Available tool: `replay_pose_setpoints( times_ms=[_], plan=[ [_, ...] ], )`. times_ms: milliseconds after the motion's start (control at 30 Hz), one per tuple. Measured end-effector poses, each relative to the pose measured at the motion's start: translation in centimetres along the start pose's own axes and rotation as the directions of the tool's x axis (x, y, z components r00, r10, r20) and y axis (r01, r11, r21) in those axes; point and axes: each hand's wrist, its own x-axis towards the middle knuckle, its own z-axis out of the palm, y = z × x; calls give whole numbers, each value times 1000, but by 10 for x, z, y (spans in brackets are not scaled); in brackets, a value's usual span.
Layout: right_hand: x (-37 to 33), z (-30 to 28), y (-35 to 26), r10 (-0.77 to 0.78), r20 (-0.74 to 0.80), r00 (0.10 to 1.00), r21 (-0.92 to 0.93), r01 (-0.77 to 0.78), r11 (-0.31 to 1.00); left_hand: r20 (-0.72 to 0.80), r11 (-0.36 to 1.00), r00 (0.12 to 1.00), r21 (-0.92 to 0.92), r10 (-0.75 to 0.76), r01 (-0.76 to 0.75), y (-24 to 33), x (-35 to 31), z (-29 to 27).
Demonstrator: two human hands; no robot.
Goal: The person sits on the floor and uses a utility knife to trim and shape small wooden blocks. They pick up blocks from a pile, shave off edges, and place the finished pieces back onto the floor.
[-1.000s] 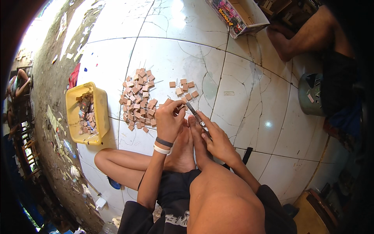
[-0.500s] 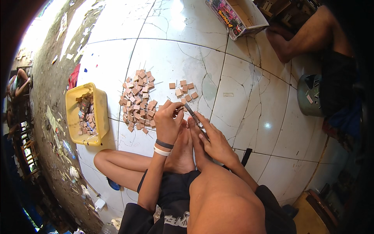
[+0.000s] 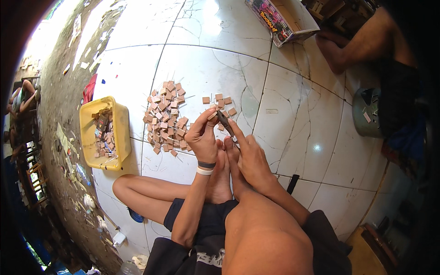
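Note:
My left hand [image 3: 202,138], with a grey and a white band at the wrist, pinches a small square wooden block [image 3: 212,115] between thumb and fingertips. My right hand [image 3: 252,159] is closed around a pair of dark pliers [image 3: 224,122], index finger laid along them. The jaws meet the block at my left fingertips; whether they grip a pin there is too small to tell. Left of my hands lies a heap of similar wooden blocks [image 3: 166,120], many with thin metal pins sticking out. Just beyond my fingertips is a smaller group of blocks [image 3: 228,101].
A yellow plastic tub [image 3: 123,137] with blocks and scraps stands at the left. A printed cardboard box [image 3: 279,27] lies at the far right. Another person's bare leg [image 3: 362,48] and a dark green container [image 3: 364,121] are at the right. My feet rest on cracked white tiles.
Both hands have moved slightly away from me, with the left now raising a block to the plier jaws. The pliers have turned a little, and the whole view has shifted slightly.

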Motion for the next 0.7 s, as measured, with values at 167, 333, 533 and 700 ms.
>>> replay_pose_setpoints(
  times_ms=[167, 333, 533, 700],
  plan=[
    [0, -4, -2, 51, 30, 998, -60, -49, 997, -4, 993, 1000, 120, 0, 1, 9, 4, 4],
    [6, -4, 4, -18, -95, 995, 47, 23, 999, 25, 988, 995, 120, -97, 93, 14, 10, -5],
    [-5, -8, 23, 31, -101, 994, 227, -7, 974, 84, 857, 862, -93, -500, 507, 30, 19, -26],
    [-17, -11, 34, -32, 0, 1000, 244, 31, 969, 189, 812, 806, -68, -561, 580, 40, 16, -32]
  ],
)
